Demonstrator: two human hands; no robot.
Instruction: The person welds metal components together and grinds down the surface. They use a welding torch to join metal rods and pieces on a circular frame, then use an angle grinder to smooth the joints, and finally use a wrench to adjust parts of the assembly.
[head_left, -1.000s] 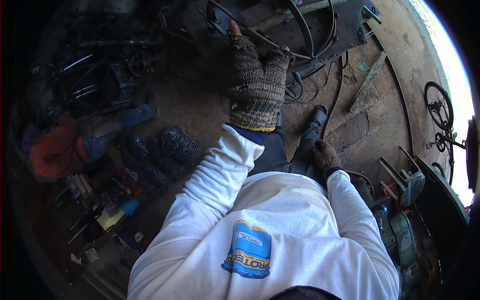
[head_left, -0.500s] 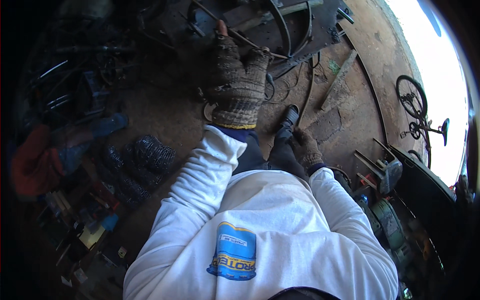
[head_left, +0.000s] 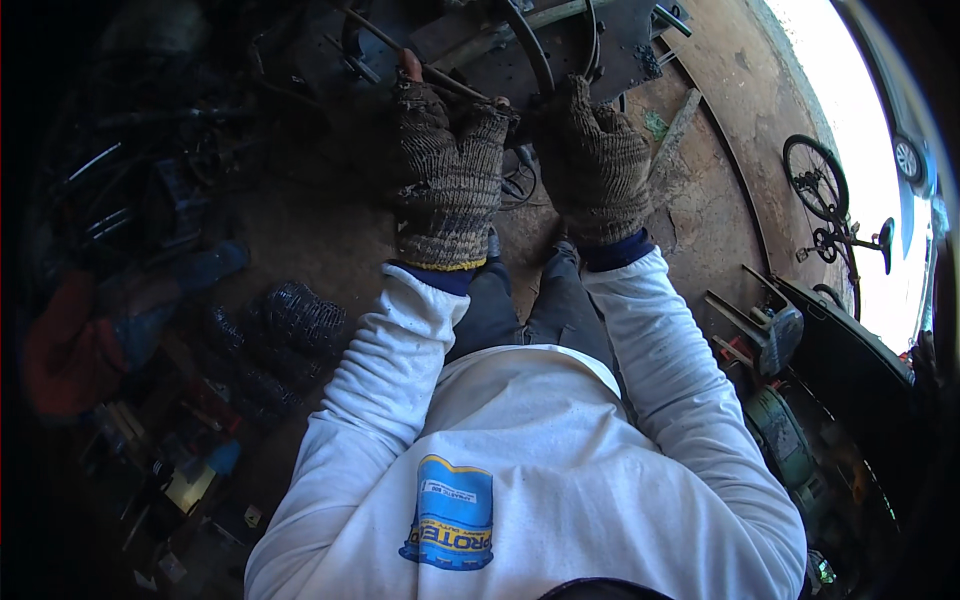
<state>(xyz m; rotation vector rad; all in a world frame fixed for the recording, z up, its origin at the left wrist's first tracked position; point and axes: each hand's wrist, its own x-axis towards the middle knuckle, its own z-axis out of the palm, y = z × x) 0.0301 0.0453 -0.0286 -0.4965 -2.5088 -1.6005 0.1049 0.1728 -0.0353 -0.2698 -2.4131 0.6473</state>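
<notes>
The thin rod lies against the far end of my left hand, slanting from far left to near right. My right hand is farther from it, near the bent strip. I can't tell if either hand grips anything.

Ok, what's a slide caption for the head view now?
Gloved left hand at a thin rod, gloved right hand near a curved strip, a bicycle off to the right.
</notes>
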